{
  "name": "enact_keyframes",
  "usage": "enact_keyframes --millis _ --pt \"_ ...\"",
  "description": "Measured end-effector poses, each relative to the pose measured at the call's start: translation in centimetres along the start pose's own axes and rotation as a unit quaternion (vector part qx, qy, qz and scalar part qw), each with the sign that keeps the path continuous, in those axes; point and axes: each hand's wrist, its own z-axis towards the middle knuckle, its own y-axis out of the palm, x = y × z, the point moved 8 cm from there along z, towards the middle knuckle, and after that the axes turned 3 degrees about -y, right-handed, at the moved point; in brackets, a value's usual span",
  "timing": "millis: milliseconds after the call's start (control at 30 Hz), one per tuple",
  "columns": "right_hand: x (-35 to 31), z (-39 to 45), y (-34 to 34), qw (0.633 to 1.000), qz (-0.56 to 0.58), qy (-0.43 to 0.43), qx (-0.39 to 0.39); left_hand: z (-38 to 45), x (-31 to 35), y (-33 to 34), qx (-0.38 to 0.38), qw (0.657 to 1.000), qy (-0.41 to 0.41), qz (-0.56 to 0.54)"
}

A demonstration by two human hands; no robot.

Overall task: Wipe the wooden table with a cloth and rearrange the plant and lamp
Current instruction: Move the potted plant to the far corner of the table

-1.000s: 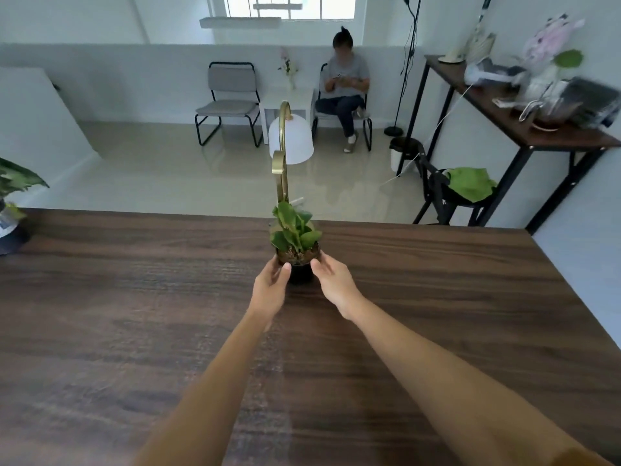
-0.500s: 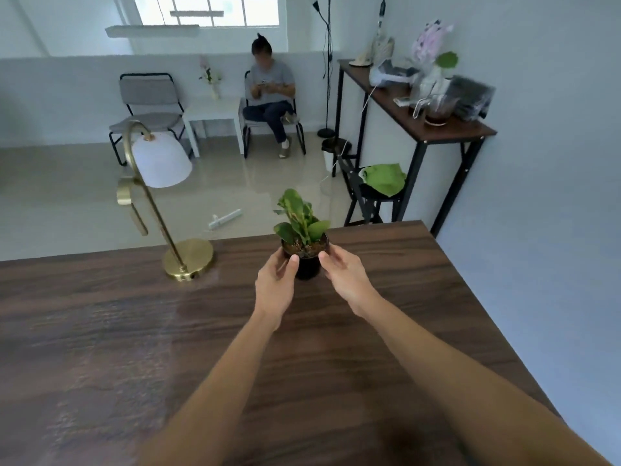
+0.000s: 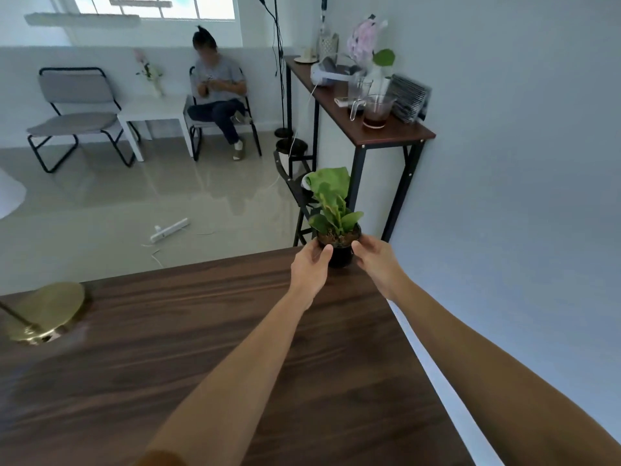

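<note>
A small green plant in a black pot (image 3: 337,230) is at the far right corner of the dark wooden table (image 3: 201,331). My left hand (image 3: 311,269) clasps the pot's left side and my right hand (image 3: 376,264) its right side. I cannot tell whether the pot rests on the wood or hovers just above it. The gold lamp's round base (image 3: 47,312) stands at the table's far left edge, with part of its white shade (image 3: 8,195) cut off by the frame. No cloth is in sight on the table.
A white wall runs close along the table's right edge. Past the far edge stand a black stool with a green cloth (image 3: 331,185), a narrow side table (image 3: 366,109) holding jugs and a headset, two chairs, a seated person (image 3: 216,92) and a power strip (image 3: 169,229) on the floor.
Both hands have carried the potted plant from beside the lamp at the table's middle rightward to the far right corner. The lamp has stayed put and now appears at the left edge.
</note>
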Motion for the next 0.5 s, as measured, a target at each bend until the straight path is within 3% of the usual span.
enact_keyframes --millis 167,333,400,500 --pt "1.7 1.8 -0.5 1.000 0.004 0.016 0.002 2.2 -0.6 1.4 0.002 1.000 -0.019 0.016" --pt "1.4 1.4 -0.3 0.999 -0.029 0.036 -0.006 2.3 -0.9 1.8 -0.059 0.997 -0.037 -0.020" --pt "0.6 0.5 -0.1 0.996 -0.071 0.038 0.029 1.5 -1.1 0.7 -0.058 0.997 -0.051 -0.024" --pt "-2.4 -2.1 0.4 0.981 -0.112 -0.021 0.158 -0.4 -1.0 -2.9 -0.014 0.998 -0.047 -0.033"
